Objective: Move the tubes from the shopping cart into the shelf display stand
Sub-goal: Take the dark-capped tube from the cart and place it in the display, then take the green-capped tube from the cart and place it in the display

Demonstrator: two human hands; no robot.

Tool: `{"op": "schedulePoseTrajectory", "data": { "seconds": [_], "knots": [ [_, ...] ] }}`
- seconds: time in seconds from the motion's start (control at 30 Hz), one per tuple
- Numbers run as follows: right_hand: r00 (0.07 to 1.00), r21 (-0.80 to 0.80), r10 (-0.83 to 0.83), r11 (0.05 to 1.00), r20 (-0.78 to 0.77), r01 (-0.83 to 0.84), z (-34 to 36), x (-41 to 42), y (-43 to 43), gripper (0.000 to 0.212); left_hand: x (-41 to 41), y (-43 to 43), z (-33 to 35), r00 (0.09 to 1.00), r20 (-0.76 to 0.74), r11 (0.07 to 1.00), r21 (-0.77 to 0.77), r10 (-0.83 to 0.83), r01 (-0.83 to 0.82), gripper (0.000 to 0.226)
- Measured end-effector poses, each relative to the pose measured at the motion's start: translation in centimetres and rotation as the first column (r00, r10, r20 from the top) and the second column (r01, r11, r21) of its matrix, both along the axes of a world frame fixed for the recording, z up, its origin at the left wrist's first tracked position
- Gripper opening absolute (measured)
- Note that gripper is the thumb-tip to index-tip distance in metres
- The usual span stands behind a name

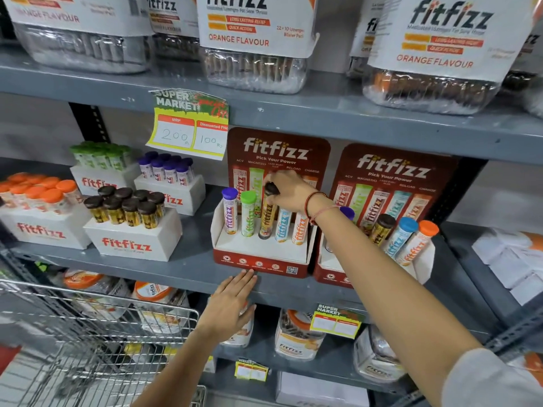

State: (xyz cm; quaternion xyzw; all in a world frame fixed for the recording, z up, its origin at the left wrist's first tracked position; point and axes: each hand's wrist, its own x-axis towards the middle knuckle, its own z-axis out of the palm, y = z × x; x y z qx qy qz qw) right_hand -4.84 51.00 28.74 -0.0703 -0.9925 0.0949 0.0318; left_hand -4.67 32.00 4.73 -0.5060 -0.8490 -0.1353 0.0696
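Restocking under way at a supermarket shelf (188, 268): at lower left the wire shopping cart (97, 327) stands against the racking, and whether any tubes remain in it cannot be told from this angle. The left hand (229, 306) lies flat and empty, its fingers (245, 279) pressed together and extended, the tips touching the shelf edge just below the red display stand (261, 259), apparently bracing it; the forearm rises from the bottom of the frame. In the stand, a purple-capped tube (229, 211) and a green-capped tube (248, 214) sit upright, then the dark-capped yellow tube (267, 218), held at its cap by the right hand (289, 190), whose fingers pinch it from above with the wrist bent down and the arm reaching in diagonally from lower right. A blue tube (282, 224) and an orange tube (299, 229) fill the slots beside it, partly hidden by the wrist. The yellow tube looks almost seated in the middle slot; a clean finish likely calls for pressing straight down, keeping it upright so neighbours are not tipped, with the flat hand steadying the light cardboard. A second display stand (332, 274) holds more tubes at right.
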Motion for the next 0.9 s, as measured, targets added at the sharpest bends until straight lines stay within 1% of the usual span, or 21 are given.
{"op": "schedulePoseTrajectory", "data": {
  "seconds": [0.1,0.2,0.27,0.37,0.47,0.67,0.73,0.8,0.83,0.9],
  "knots": [
    [1.000,-0.010,0.022,1.000,0.007,-0.022,0.0,0.0,0.0,0.038,0.0,0.0,0.0,1.000,0.011,1.000,0.005,-0.002,0.002,0.060],
    [0.999,-0.009,0.046,0.999,0.008,-0.046,-0.1,0.0,-0.5,0.032,0.1,0.1,0.2,1.000,0.006,1.000,0.026,0.001,-0.001,0.059],
    [0.998,0.001,0.059,0.998,0.010,-0.059,-0.2,-0.1,-0.7,0.033,0.3,0.1,0.4,1.000,0.009,1.000,0.029,0.005,-0.005,0.058],
    [0.996,0.016,0.069,0.997,0.053,-0.070,-0.6,-0.2,-0.8,0.031,0.4,0.1,0.5,1.000,0.027,1.000,0.018,0.014,-0.015,0.058],
    [0.994,0.017,0.048,0.999,0.095,-0.050,-1.3,-0.3,-0.8,0.029,0.4,0.1,0.5,0.998,0.051,1.000,0.000,0.021,-0.021,0.059],
    [0.997,0.080,0.008,0.997,0.082,-0.014,-1.8,-0.6,-0.7,0.025,0.4,0.1,0.7,0.998,0.053,1.000,-0.026,0.019,-0.018,0.059],
    [0.996,0.070,-0.012,0.998,0.084,0.006,-1.9,-0.5,-0.4,0.033,0.5,0.0,0.9,0.998,0.064,1.000,-0.014,0.020,-0.019,0.058],
    [0.999,0.035,-0.025,0.999,0.037,0.024,-2.0,-0.2,-0.3,0.045,0.5,-0.5,1.3,0.996,0.088,0.999,0.029,0.032,-0.035,0.056],
    [0.999,0.009,-0.042,0.999,-0.024,0.042,-2.1,0.0,-0.5,0.047,0.6,-0.9,1.5,0.994,0.104,0.997,0.063,0.045,-0.052,0.054],
    [0.975,-0.075,-0.094,0.994,-0.200,0.081,-2.9,0.5,-1.6,0.040,0.7,-2.2,1.9,0.990,0.120,0.986,0.139,0.073,-0.090,0.049]
  ]
}}
